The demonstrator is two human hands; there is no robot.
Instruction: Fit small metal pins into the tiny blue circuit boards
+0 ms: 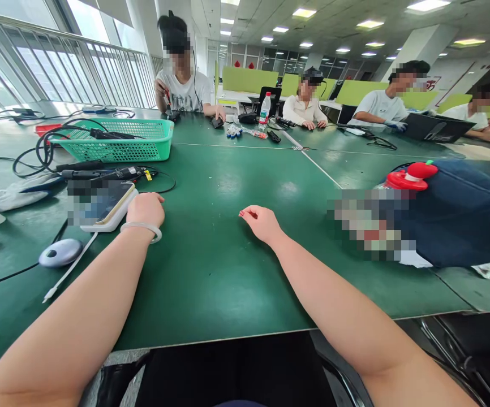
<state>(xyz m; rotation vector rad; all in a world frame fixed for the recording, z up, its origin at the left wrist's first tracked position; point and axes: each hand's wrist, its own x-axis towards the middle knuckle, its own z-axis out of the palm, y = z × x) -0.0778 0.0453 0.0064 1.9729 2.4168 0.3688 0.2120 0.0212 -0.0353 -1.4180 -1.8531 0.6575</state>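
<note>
My left hand [145, 209] rests on the green table in a loose fist, a pale bangle [154, 232] at its wrist. Just left of it, a phone [115, 202] lies on a white block-shaped device [115, 223], which has a white cable [73, 268] running toward me. A silver-grey computer mouse [61, 252] is further left. Near the table's middle, my right hand [262, 223] lies on its side with fingers curled together and red nails showing; nothing appears in it. Bare table surface separates the two hands.
A green plastic basket [121, 144] with black cables stands at the back left, near white gloves [20, 192]. On the right are a dark blue bag [469, 215] and a red-lidded bottle [406, 180]. Several people sit across the table [228, 271], near a water bottle [264, 111].
</note>
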